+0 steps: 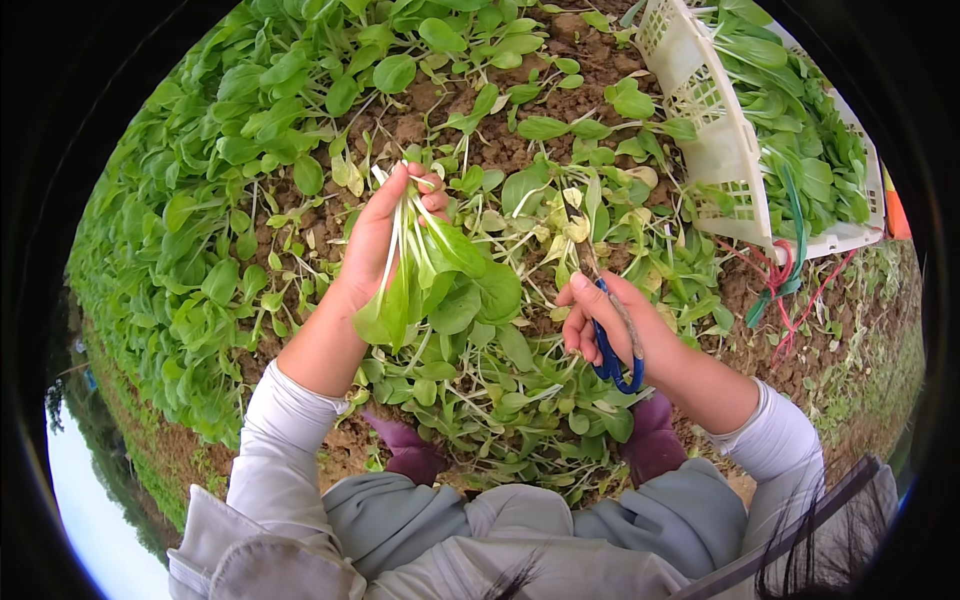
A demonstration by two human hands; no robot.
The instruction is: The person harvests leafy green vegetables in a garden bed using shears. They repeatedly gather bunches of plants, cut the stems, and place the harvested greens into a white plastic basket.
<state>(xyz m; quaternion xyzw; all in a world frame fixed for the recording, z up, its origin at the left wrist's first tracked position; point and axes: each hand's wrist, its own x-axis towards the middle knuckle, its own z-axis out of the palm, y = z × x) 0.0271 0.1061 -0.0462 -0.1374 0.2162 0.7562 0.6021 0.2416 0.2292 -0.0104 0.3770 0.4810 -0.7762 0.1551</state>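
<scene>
Left hand: fingers closed round a bunch of greens, held above the soil, well apart from the crate's near left corner. Stem ends point away from the body, leaves hang toward it; grip near the stems probably keeps the bunch together and the ends exposed. Right hand: curled closed on blue-handled scissors, tips pointing away; blade opening cannot be told. Crate stands to the right, likely within reach, loaded with loose greens; cord tied at that corner, perhaps for carrying.
</scene>
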